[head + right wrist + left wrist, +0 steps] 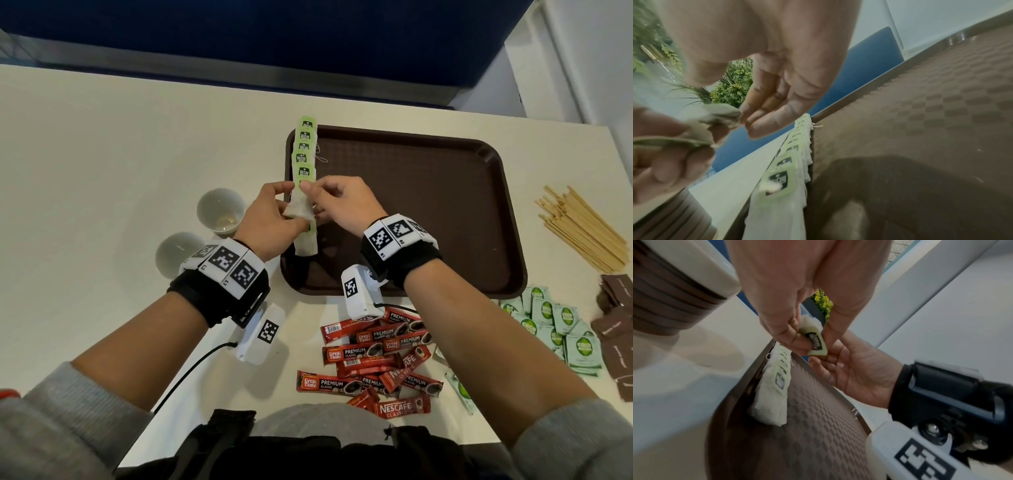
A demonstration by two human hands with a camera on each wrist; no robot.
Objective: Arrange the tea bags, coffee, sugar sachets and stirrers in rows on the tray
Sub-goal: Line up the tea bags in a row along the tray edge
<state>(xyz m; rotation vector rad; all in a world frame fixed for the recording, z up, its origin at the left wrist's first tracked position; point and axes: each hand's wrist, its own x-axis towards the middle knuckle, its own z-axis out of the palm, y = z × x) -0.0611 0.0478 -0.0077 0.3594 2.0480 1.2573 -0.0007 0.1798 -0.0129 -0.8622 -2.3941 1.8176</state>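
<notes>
A brown tray [411, 205] lies on the white table, with a row of green-tagged tea bags [303, 150] overlapping along its left edge. This row also shows in the wrist views [777, 386] [791, 154]. Just above the row's near end, my left hand [284, 202] pinches one white tea bag [300, 210] by its green tag [816, 340]. My right hand [315, 192] pinches the same bag's far edge [721, 113] between thumb and fingertips. Red coffee sachets [376, 356] lie loose in front of the tray.
Wooden stirrers [582, 229] are piled right of the tray. Green sugar sachets [561, 329] and brown sachets [616, 335] lie at the front right. Two white paper cups [221, 210] [178, 253] stand left of the tray. The rest of the tray floor is bare.
</notes>
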